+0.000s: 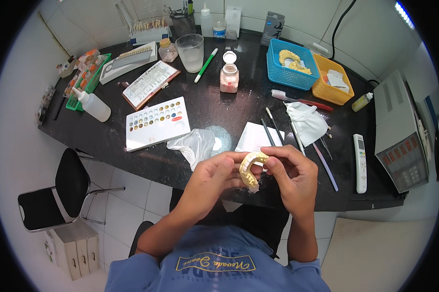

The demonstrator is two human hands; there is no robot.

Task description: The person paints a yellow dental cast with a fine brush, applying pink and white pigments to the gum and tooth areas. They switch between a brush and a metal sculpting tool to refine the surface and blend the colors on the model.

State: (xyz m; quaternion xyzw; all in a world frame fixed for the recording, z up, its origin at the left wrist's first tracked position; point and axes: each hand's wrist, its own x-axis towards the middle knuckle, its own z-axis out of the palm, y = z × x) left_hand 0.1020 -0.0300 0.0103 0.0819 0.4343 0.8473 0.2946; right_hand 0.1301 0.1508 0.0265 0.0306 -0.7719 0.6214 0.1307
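A yellow, horseshoe-shaped dental model (247,168) with pale teeth along its arch is held up over the front edge of the black table. My left hand (218,175) grips its left side, fingers behind it. On the other side my right hand (293,176) pinches the upper right end between thumb and fingers. Fingers cover parts of the model. Behind it lie a white paper pad (251,137) and thin brushes (267,131). A crumpled clear plastic bag (195,146) is close to my left hand.
A white palette (157,124) with coloured wells lies at left. Farther back are a pink powder jar (229,80), a cup (190,53) and a green marker (206,65). A blue basket (290,80) holds more models. A remote (360,163) and grey machine (399,131) stand right.
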